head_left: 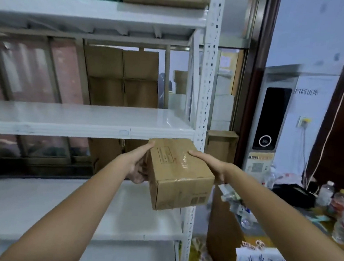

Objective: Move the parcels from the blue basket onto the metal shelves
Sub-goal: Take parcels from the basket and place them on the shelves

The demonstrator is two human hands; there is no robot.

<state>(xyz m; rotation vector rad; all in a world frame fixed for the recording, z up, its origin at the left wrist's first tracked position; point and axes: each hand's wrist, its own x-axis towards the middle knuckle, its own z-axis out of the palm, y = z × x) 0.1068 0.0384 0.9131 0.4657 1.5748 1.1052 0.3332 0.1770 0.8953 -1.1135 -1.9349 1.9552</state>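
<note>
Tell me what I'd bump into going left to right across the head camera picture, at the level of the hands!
Left hand → cardboard box → right hand → black bag → plastic bottles.

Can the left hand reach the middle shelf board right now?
Probably not freely: the left hand is clamped on the cardboard box, shared with the right hand. The middle shelf board above looks bare.

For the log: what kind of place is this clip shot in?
Probably a parcel pick-up station or small storeroom. White metal shelves carry cardboard boxes, both hands hold a taped cardboard parcel, and a wall-mounted scanner terminal with a QR sticker stands right of the shelving.
</note>
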